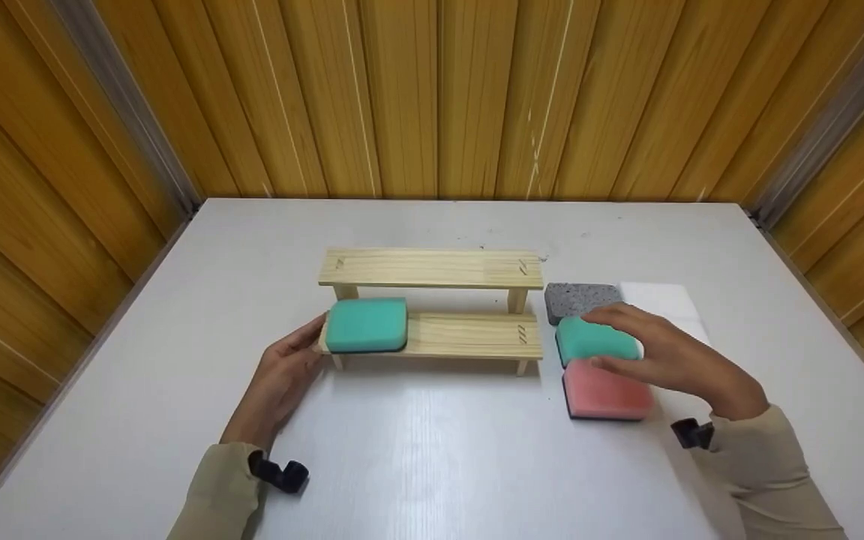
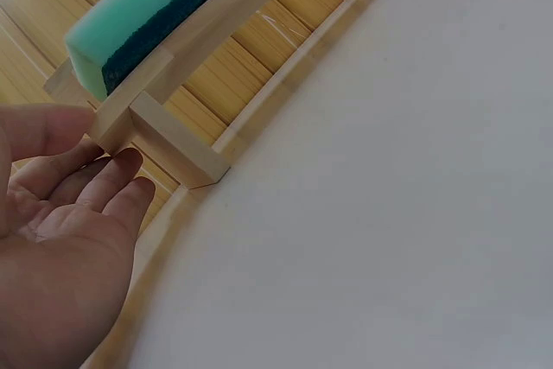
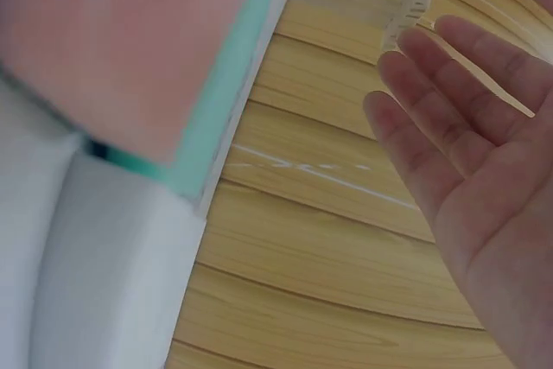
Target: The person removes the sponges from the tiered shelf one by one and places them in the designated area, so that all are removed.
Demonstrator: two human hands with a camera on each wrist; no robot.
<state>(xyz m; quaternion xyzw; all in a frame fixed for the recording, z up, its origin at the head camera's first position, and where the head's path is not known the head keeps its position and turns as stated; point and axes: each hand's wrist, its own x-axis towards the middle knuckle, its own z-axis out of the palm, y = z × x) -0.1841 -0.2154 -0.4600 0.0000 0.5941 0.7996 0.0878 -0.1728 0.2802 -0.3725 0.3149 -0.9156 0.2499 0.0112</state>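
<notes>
A two-tier wooden rack [image 1: 469,335] stands mid-table. On the left end of its lower board lies a green sponge [image 1: 367,324], whose dark underside shows in the left wrist view. My left hand [image 1: 287,373] holds that board's left end, thumb against the edge and fingers beneath. Over a second green sponge [image 1: 593,341], to the right of the rack, hovers my right hand [image 1: 672,356]. Its fingers [image 3: 432,127] are extended with nothing between them in the right wrist view. A pink sponge [image 1: 608,394] lies in front of that green one.
Behind the second green sponge are a grey speckled block [image 1: 578,300] and white blocks [image 1: 661,300], partly hidden by the right hand. The white table [image 1: 432,465] is bordered by wood-patterned panels [image 1: 402,97] at the back and sides.
</notes>
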